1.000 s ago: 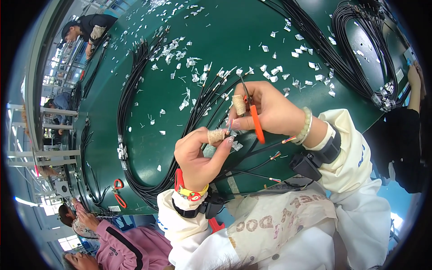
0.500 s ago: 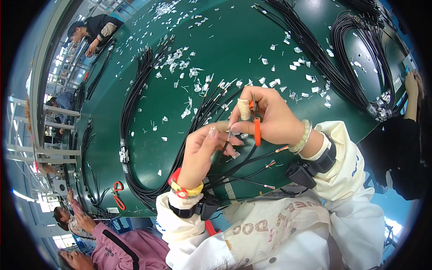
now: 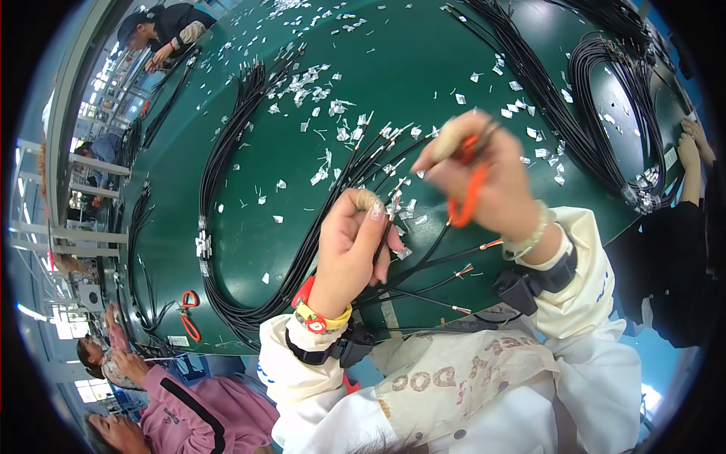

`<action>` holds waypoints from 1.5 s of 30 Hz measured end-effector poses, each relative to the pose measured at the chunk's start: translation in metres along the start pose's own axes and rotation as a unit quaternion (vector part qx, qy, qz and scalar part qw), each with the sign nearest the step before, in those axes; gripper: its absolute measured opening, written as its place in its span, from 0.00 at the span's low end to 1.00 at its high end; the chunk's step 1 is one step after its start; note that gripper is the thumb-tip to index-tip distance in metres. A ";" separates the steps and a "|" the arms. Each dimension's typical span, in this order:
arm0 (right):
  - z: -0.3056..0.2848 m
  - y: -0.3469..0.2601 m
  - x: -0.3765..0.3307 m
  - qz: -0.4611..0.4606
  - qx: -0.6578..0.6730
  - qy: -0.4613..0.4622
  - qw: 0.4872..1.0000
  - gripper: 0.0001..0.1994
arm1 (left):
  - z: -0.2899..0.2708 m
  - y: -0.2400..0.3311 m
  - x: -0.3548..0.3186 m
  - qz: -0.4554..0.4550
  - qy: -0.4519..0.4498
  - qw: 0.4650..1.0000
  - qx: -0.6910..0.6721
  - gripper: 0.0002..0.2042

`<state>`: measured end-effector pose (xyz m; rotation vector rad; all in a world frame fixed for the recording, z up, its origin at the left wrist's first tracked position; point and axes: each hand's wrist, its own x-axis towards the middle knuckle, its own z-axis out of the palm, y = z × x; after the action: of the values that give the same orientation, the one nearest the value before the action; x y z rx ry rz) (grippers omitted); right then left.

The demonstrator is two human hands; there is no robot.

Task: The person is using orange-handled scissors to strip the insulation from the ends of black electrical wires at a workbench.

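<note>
My left hand [image 3: 349, 246] is closed around the end of a black cable [image 3: 390, 219], thumb and forefinger pinching near its stripped tip. To the right and a little farther off, my right hand [image 3: 495, 181] is raised and smeared by motion. It grips small scissors with orange handles [image 3: 469, 198], the blades pointing up past the fingers. Several black cables with bared ends [image 3: 378, 140] fan out beyond my left hand. Nearer me, other cable ends show thin coloured wires [image 3: 463, 272].
A green table [image 3: 280, 234] carries white scraps [image 3: 310, 87] and black cable bundles [image 3: 219, 163], with a large coil [image 3: 582, 83] at right. Another pair of orange-handled scissors [image 3: 189, 314] lies at left. Co-workers sit at left; another person's hands [image 3: 692, 144] rest at the right edge.
My right hand has pulled away from the left, moving right with the scissors. The left hand still pinches the cable, its fingers more curled.
</note>
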<state>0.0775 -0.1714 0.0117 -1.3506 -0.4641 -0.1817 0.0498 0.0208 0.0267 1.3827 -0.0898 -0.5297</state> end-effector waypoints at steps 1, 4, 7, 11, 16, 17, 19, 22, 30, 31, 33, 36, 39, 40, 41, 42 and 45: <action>-0.002 -0.006 0.003 -0.045 0.039 0.053 0.997 0.22 | -0.003 -0.003 0.000 0.004 0.006 1.000 -0.005 0.05; -0.013 -0.050 -0.007 0.055 -0.076 0.125 0.988 0.37 | -0.012 -0.016 0.005 0.060 -0.011 0.995 -0.078 0.03; -0.015 -0.078 -0.015 0.105 0.040 -0.039 0.993 0.38 | -0.006 -0.021 0.006 0.117 0.038 0.992 -0.029 0.03; 0.007 -0.091 -0.007 0.372 -0.051 -0.253 0.891 0.33 | -0.003 -0.020 0.002 0.178 0.067 0.982 0.004 0.04; 0.018 -0.074 0.004 0.429 -0.128 -0.411 0.794 0.27 | 0.003 -0.014 -0.005 0.202 0.072 0.977 -0.003 0.05; 0.019 -0.071 0.004 0.430 -0.130 -0.409 0.794 0.27 | 0.003 -0.014 -0.006 0.203 0.070 0.977 -0.006 0.05; 0.020 -0.065 0.004 0.423 -0.115 -0.410 0.800 0.27 | 0.002 -0.012 -0.009 0.196 0.053 0.979 -0.003 0.05; 0.019 -0.060 0.002 0.424 -0.092 -0.403 0.806 0.27 | 0.000 -0.012 -0.010 0.189 0.045 0.981 0.001 0.05; 0.014 -0.047 -0.003 0.409 -0.042 -0.392 0.823 0.28 | 0.003 -0.015 -0.007 0.202 0.055 0.978 0.015 0.05; 0.014 -0.045 -0.004 0.387 -0.047 -0.401 0.829 0.29 | 0.002 -0.015 -0.006 0.201 0.055 0.978 0.025 0.05; 0.013 -0.044 -0.004 0.364 -0.052 -0.410 0.834 0.29 | 0.003 -0.015 -0.006 0.199 0.056 0.978 0.035 0.04; 0.012 -0.046 -0.002 0.404 -0.056 -0.391 0.825 0.30 | 0.005 -0.014 -0.005 0.199 0.061 0.977 0.049 0.04; 0.015 -0.044 -0.004 0.417 -0.026 -0.359 0.835 0.31 | 0.006 -0.020 -0.005 0.207 0.070 0.974 0.055 0.04; 0.016 -0.043 -0.005 0.424 -0.011 -0.342 0.839 0.31 | 0.006 -0.022 -0.004 0.212 0.075 0.973 0.058 0.04; 0.018 -0.041 -0.005 0.424 -0.011 -0.342 0.838 0.31 | 0.006 -0.023 -0.003 0.212 0.075 0.973 0.058 0.04; 0.020 -0.038 -0.006 0.438 0.015 -0.323 0.839 0.32 | 0.006 -0.025 -0.002 0.211 0.077 0.973 0.060 0.04; 0.023 -0.026 -0.010 0.465 0.067 -0.285 0.835 0.33 | 0.005 -0.028 0.002 0.209 0.080 0.973 0.063 0.04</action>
<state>0.0532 -0.1567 0.0339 -1.3394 -0.2483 1.0702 0.0415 0.0124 0.0005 1.4748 -0.2811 -0.0601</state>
